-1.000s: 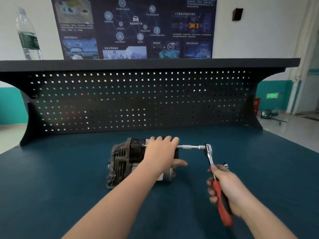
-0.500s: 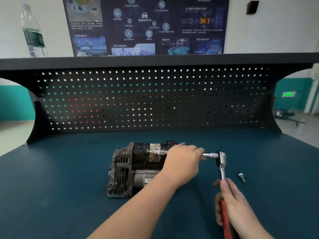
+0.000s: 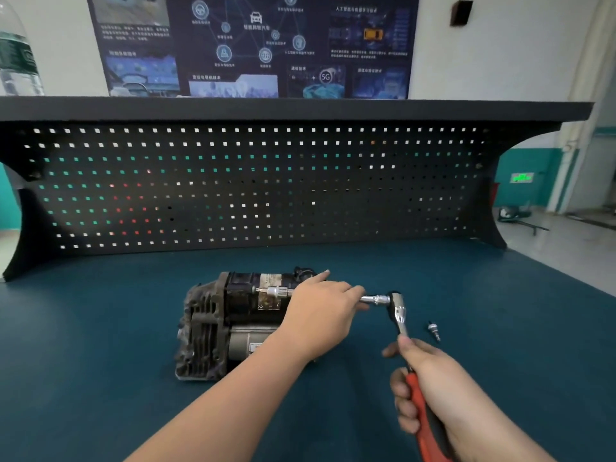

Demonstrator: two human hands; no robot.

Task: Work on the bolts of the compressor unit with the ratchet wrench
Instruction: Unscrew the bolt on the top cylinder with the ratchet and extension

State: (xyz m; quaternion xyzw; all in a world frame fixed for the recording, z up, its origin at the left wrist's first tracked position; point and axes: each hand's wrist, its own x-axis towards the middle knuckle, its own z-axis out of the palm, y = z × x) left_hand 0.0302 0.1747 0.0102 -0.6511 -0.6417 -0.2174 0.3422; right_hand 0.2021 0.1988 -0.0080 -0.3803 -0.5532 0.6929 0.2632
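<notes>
Nearest, at the lower right of the frame, our right hand [image 3: 436, 388] wraps its grip around the red handle of the ratchet wrench [image 3: 401, 320], whose chrome head sits just above our thumb. From that head an extension bar [image 3: 375, 299] runs leftward under our left hand [image 3: 321, 311], which curls its grip over the bar, and the socket end meets the compressor unit [image 3: 226, 323] near its top. The unit lies on its side at lower centre on the blue tabletop [image 3: 100, 328]. Just right of the wrench head a small loose bolt [image 3: 434, 330] lies on the tabletop. Beyond stands a black pegboard [image 3: 253, 188], with a water bottle [image 3: 16, 55] on its shelf at upper left and a dark poster [image 3: 253, 45] on the wall.
</notes>
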